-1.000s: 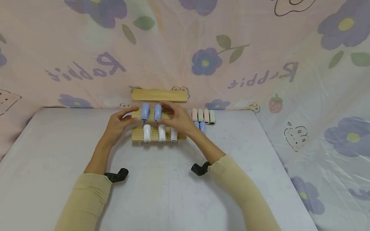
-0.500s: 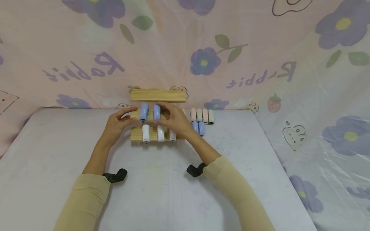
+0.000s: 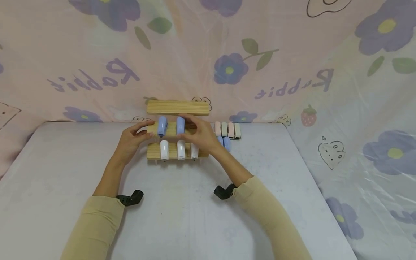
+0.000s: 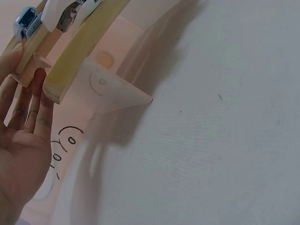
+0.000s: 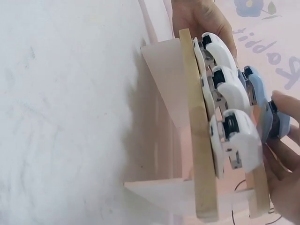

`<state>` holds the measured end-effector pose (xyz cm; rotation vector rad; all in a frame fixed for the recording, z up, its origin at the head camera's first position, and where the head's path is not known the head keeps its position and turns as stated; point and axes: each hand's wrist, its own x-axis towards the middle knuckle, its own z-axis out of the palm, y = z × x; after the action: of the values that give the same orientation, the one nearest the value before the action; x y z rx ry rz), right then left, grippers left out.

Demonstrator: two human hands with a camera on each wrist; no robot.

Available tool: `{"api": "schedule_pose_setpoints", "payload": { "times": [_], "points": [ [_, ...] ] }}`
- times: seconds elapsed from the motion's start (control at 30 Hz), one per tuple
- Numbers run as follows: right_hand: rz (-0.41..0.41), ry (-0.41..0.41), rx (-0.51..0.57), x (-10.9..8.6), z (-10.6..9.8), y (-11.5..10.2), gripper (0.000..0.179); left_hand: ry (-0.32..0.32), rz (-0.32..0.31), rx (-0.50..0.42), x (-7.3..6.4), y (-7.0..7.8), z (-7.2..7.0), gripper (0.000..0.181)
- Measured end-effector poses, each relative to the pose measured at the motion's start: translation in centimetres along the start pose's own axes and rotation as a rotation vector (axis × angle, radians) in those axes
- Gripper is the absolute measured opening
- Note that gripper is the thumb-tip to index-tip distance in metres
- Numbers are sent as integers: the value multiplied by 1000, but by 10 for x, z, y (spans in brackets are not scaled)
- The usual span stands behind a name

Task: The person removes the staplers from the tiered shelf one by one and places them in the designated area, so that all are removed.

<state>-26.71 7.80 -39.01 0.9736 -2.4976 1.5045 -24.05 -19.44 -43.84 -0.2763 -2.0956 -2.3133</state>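
Note:
A three-tier wooden display rack [image 3: 153,151] with clear side supports stands near the table's back. My left hand [image 3: 130,142] holds the left end of its middle tier between thumb and fingers. On that tier, my right hand [image 3: 203,135] pinches a blue mini stapler [image 3: 180,125] between thumb and index finger. Left of it stands another blue mini stapler [image 3: 162,125]. Three white mini staplers [image 5: 241,140] line the lowest tier; the right one is partly hidden by my right hand in the head view. The top tier [image 3: 177,108] holds nothing.
Right of the rack sits a row of pink and pale green mini staplers [image 3: 231,130]. Two more blue mini staplers [image 3: 226,142] lie in front of that row, partly covered by my right wrist. A flowered curtain [image 3: 182,54] hangs right behind the white table [image 3: 175,216].
The pinched blue stapler and my right hand have shifted slightly right along the middle tier, widening the space to the other blue stapler. My left hand stays on the rack's end.

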Motion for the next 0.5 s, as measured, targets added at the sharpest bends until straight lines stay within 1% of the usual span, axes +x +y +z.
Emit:
{"api": "schedule_pose_setpoints", "payload": {
  "times": [0.27,0.4,0.5],
  "points": [
    [-31,40,89,-8,-10,8,64,-11,-2,-16,0,-2,0,47],
    [-37,45,103,-13,-17,10,66,-11,-2,-9,0,-2,0,47],
    [-25,39,90,-16,-22,11,66,-2,9,-1,1,-2,-1,47]
  ]
}}
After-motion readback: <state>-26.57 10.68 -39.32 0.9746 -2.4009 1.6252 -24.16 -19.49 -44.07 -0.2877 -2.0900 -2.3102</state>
